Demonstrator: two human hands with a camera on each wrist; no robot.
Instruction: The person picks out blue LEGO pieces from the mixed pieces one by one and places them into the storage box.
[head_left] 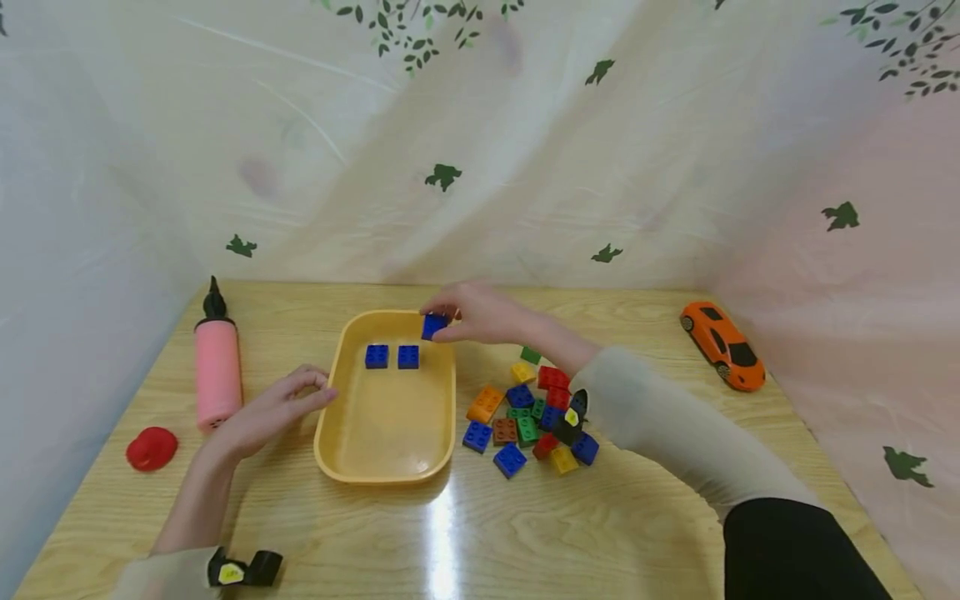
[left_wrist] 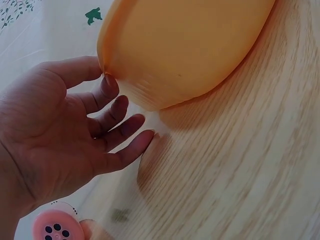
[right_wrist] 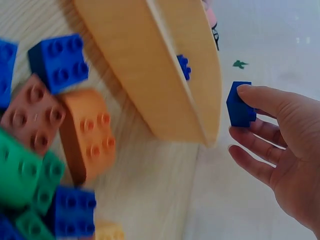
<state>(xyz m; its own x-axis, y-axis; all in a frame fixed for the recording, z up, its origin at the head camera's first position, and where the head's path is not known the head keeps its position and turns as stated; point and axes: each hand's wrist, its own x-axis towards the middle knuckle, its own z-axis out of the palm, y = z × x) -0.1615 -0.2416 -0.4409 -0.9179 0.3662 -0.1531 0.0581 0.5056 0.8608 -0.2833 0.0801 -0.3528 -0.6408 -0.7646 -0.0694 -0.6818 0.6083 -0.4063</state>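
The blue block [head_left: 434, 327] is pinched between the thumb and fingers of the right hand [head_left: 480, 313], held up at the far right corner of a yellow tray [head_left: 384, 480]. Nearest on the wooden desk [head_left: 600, 533], at the left, is a small red object [head_left: 152, 449], rounded in shape. At the right, just beside the tray, lies a loose pile of blocks [head_left: 505, 432] in blue, red, green, yellow, orange and brown, partly hidden by the right forearm. The left hand [head_left: 273, 408] touches the tray's left rim, its fingers loosely bent and spread apart. Behind the red object lies a pink pump [head_left: 217, 371] with a black tip. Inside the tray, toward its far end, a second blue block [head_left: 377, 357] and a third blue block [head_left: 408, 357] sit side by side, slightly apart. An orange toy car [head_left: 723, 347] stands well apart at the far right. Beyond the desk hangs a pale sheet [head_left: 517, 225] printed with green birds and leaves.
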